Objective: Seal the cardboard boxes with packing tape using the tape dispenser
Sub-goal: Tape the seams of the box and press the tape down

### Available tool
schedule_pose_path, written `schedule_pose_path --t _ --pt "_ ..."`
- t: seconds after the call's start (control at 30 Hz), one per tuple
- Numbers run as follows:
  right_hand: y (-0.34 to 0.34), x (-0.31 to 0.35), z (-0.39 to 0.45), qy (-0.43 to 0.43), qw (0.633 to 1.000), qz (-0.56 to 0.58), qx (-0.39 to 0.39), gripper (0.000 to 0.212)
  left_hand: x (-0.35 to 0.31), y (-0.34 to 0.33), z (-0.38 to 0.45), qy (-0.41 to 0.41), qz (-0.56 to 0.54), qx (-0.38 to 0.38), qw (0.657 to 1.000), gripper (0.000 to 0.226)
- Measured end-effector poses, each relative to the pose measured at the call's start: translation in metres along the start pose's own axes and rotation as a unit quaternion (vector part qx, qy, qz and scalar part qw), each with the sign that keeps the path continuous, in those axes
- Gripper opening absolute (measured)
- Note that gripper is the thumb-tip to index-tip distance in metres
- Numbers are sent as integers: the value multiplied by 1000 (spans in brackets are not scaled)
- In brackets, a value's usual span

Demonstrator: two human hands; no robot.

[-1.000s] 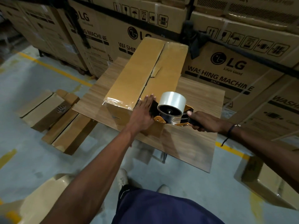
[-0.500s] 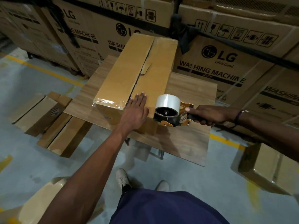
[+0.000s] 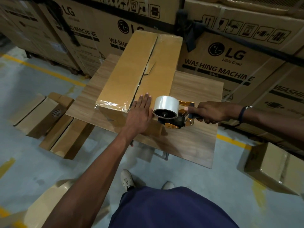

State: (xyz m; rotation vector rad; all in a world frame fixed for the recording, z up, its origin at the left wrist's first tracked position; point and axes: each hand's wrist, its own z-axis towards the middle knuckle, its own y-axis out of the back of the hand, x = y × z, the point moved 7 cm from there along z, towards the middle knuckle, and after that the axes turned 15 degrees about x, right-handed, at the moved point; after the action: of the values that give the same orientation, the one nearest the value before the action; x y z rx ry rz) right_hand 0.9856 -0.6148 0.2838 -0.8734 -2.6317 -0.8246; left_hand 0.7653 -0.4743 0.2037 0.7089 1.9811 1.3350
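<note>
The long cardboard box [image 3: 139, 76] lies on the wooden table [image 3: 194, 132], the left hand [image 3: 139, 116] pressing flat with straight, joined fingers on its near end, just beside the tape dispenser [image 3: 172, 114], whose handle the right hand [image 3: 209, 112] grips.

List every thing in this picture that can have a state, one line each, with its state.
Long box: on the table, flaps folded down, centre seam gaping, near left corner taped.
Tape dispenser: at the box's near end, roll loaded.
Left hand: flat on the box, fingers straight.
Right hand: grips the dispenser's handle.
Table: holds the box.
</note>
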Motion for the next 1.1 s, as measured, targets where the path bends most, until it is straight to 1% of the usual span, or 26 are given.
schedule_pose_path --t 0.13,0.27,0.3,0.37,0.4,0.5,0.57,0.6,0.67,0.7,0.8,0.83,0.97,1.1 --pt "-2 -3 1 -2 1000 8 -3 78 1 2 -1 1 -6 1 1000 69" --pt "-4 -11 3 -4 999 41 -14 78 -2 3 -1 5 -3 2 1000 67" --pt "-4 -14 4 -6 999 41 -27 79 -3 3 -1 7 -5 2 1000 66" --pt "-1 -29 8 -32 997 2 -76 81 -4 4 -2 8 -10 0 1000 64" --pt "0 -43 10 -46 994 3 -99 82 -4 4 -4 6 -10 -2 1000 64" --pt "-8 -92 21 -64 977 111 -170 86 -5 4 -3 3 -10 0 1000 65" --pt "-15 -115 35 -86 962 149 -213 85 -7 3 -2 7 -6 -2 1000 67" --pt "-19 -122 45 -102 956 165 -221 93 -8 3 -1 7 -6 -3 1000 67" --pt "-32 -137 71 -105 947 175 -250 117 -8 2 -1 6 -8 -2 1000 66" --pt "-39 -141 83 -106 941 172 -271 117 -7 1 -1 6 -7 -3 1000 66" --pt "-64 -139 99 -138 920 172 -324 84 -4 1 -1 9 -2 -4 1000 66" --pt "-73 -139 106 -146 916 169 -335 76 -4 1 0 9 -2 -4 1000 66" --pt "-99 -151 132 -168 907 171 -345 60 -4 -2 1 5 0 -14 1000 66" --pt "-114 -163 154 -164 913 168 -333 53 -3 -3 2 3 2 -22 1000 65"
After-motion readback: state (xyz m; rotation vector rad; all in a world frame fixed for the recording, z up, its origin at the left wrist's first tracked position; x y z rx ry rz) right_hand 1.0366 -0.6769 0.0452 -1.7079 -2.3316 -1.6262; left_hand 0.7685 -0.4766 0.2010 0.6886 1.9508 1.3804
